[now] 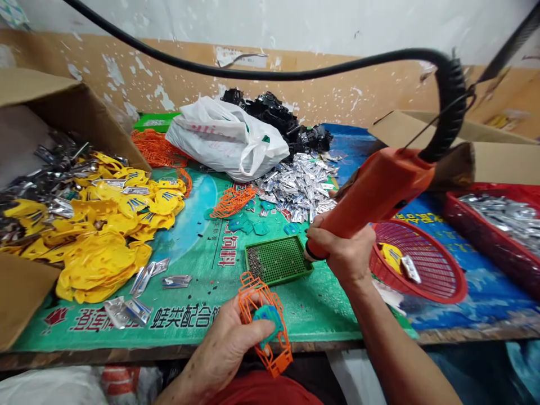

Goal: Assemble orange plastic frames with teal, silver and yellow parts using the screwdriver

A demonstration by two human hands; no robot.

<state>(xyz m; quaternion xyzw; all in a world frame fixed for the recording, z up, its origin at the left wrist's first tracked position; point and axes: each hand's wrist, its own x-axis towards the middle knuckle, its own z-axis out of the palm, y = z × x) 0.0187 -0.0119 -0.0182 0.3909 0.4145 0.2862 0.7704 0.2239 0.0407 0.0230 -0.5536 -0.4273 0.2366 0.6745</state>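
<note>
At the table edge (126,356), your left hand (234,333) pinches an orange frame (278,361) and teal piece (271,315). Your right hand (348,256) wraps its fingers round an orange tool (371,194).

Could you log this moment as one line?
left hand: holds orange frame, teal piece | right hand: grips orange tool | nearby: green tray, red basket

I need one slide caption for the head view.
Left grip on an orange openwork plastic frame and teal plastic piece; right grip around an elongated red-orange tool.
</note>
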